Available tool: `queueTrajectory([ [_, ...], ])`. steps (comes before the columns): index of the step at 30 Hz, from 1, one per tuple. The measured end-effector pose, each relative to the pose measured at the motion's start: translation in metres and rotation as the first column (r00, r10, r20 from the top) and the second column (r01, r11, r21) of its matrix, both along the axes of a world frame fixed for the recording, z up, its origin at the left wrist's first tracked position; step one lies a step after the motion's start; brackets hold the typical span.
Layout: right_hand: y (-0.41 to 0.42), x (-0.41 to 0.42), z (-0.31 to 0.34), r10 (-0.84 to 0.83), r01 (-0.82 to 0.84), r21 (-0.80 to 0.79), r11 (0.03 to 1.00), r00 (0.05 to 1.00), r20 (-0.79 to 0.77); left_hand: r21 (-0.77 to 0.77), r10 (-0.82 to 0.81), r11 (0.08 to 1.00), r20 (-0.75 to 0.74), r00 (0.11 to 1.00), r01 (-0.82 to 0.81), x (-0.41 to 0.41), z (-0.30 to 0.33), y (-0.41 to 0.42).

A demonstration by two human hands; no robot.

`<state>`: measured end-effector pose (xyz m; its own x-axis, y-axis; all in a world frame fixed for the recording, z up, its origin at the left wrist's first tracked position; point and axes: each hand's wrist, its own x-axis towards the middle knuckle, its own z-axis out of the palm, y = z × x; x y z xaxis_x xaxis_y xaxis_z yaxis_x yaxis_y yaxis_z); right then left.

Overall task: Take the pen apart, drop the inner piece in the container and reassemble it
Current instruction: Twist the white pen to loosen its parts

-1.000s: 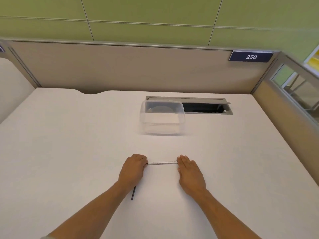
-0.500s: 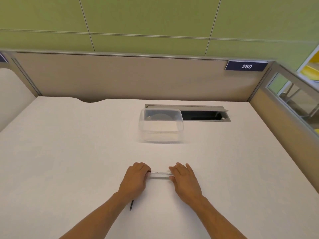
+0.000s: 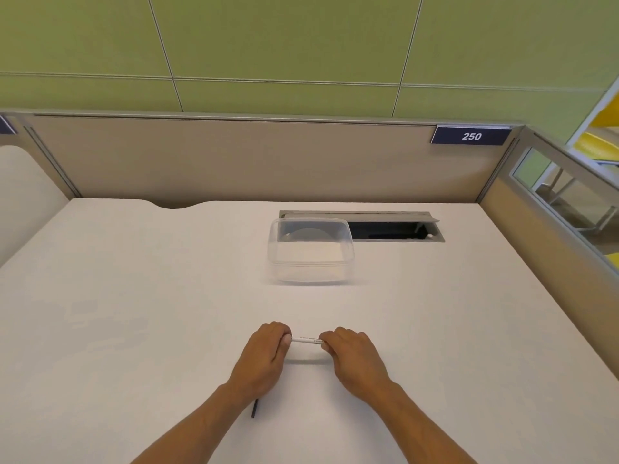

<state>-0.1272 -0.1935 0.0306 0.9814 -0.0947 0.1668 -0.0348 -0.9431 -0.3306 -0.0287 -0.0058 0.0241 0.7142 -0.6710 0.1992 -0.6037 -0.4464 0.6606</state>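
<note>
A white pen (image 3: pixel 306 340) is held level a little above the white desk, its shadow on the desktop below it. My left hand (image 3: pixel 263 358) grips its left end and my right hand (image 3: pixel 351 356) grips its right end, so only the middle of the barrel shows. A thin dark rod (image 3: pixel 254 408) lies on the desk, partly hidden under my left forearm. The clear plastic container (image 3: pixel 310 254) stands further back, past the pen, with no lid on it.
A grey cable hatch (image 3: pixel 395 229) is open in the desk just right of the container. Beige partition walls close the desk at the back and right. A glass panel (image 3: pixel 569 199) sits in the right partition.
Both hands have closed around the pen's ends and lifted it off the desk. My right hand, flat on the desk a second ago, is now curled on the pen.
</note>
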Motion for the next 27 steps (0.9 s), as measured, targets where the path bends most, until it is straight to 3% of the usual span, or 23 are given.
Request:
queueTrajectory([
  [4,0.004,-0.001,0.007,0.007,-0.007,0.011,1.000,1.000,0.011,0.011,0.028,1.000,-0.023,0.999,-0.027,-0.001,0.002,-0.002],
  [13,0.009,-0.003,0.013,-0.047,0.050,-0.054,0.997,0.997,0.053,-0.055,0.131,0.985,-0.355,0.926,-0.161,-0.003,0.007,-0.008],
  [19,0.009,-0.003,0.015,-0.060,0.067,-0.075,0.995,0.994,0.093,-0.022,0.227,0.964,-0.454,0.862,-0.266,-0.006,0.015,-0.014],
  [27,0.010,-0.002,0.014,-0.044,0.048,-0.035,0.998,0.991,0.126,0.001,0.252,0.920,-0.768,0.588,-0.392,-0.004,0.020,-0.017],
])
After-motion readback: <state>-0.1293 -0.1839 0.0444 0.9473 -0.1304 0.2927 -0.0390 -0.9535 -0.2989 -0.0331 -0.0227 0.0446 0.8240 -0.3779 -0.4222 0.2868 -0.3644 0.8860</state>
